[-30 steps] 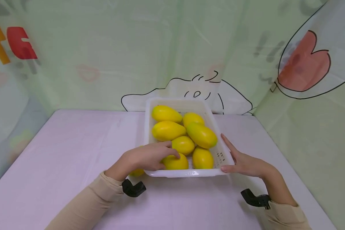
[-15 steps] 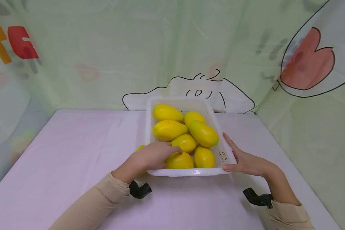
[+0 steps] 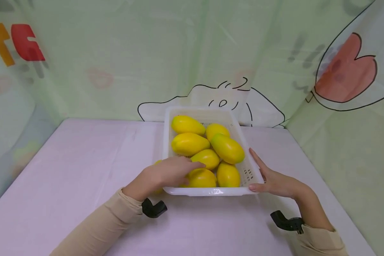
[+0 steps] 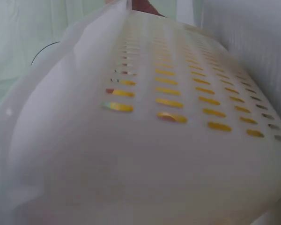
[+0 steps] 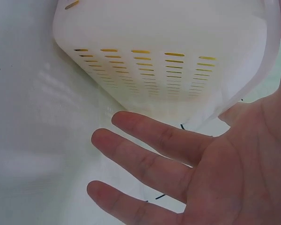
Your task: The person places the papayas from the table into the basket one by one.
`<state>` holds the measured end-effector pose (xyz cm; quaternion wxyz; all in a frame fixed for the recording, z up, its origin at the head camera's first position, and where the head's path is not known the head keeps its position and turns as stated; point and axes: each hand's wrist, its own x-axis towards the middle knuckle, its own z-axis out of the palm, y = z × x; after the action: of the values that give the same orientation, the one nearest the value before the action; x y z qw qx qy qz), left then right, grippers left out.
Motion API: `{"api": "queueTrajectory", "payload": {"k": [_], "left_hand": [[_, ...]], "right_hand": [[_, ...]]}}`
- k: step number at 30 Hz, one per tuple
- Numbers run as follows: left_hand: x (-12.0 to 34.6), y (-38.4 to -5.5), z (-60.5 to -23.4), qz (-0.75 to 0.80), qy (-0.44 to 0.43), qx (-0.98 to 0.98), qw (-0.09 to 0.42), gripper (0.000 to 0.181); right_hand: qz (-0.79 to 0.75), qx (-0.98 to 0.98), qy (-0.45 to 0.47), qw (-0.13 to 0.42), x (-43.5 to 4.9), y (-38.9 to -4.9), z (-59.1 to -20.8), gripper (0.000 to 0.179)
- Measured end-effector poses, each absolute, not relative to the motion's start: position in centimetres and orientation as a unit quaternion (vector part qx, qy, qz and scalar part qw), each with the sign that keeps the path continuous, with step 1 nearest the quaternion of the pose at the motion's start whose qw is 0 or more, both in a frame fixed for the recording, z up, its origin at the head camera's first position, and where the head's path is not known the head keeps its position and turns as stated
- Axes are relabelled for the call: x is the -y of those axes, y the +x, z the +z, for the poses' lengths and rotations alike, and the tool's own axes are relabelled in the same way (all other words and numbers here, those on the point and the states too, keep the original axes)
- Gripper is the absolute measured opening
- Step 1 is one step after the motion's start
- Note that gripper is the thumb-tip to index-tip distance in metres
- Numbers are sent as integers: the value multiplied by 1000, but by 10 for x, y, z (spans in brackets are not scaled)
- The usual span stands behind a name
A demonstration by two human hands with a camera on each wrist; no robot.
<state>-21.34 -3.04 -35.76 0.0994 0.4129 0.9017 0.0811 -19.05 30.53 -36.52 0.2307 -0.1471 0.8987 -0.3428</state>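
A white slotted basket stands tilted-looking at the table's middle, holding several yellow mangoes. My left hand reaches over its left front corner, fingers loosely extended above the near-left mango. The thumb side is close to that mango; contact is hard to tell. On the basket's right side, my right hand lies with its thumb at the front rim corner. In the right wrist view its fingers are straight and spread beside the basket wall. Only the slotted basket wall fills the left wrist view, with yellow behind the slots.
Another yellow mango lies outside the basket on the left, mostly hidden by my left hand. A pale cloth covers the table. Printed fabric walls enclose the back and sides, and the basket stands near the back one.
My left fingers have loosened and straightened over the near-left mango, which has shifted slightly right in the basket. My right hand keeps its place at the basket; the head view has shifted slightly.
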Motion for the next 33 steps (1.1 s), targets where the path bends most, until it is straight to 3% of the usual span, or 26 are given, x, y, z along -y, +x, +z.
{"api": "queueTrajectory", "payload": {"k": [6, 12, 18, 21, 26, 33], "left_hand": [[49, -221, -341, 155, 399, -899, 87, 44], [79, -235, -324, 192, 361, -912, 42, 44], [114, -251, -320, 228, 309, -923, 37, 48], [129, -261, -324, 234, 276, -929, 76, 48], [141, -273, -338, 194, 224, -938, 183, 45], [134, -287, -365, 258, 228, -886, 312, 51]], "right_hand": [[-338, -900, -155, 228, -304, -192, -363, 110], [-344, -897, -149, 235, -303, -192, -361, 111], [-348, -896, -144, 237, -304, -190, -364, 111], [-347, -896, -143, 238, -305, -190, -363, 110], [-341, -899, -145, 235, -306, -189, -364, 109], [-340, -898, -145, 238, -306, -191, -365, 109]]}}
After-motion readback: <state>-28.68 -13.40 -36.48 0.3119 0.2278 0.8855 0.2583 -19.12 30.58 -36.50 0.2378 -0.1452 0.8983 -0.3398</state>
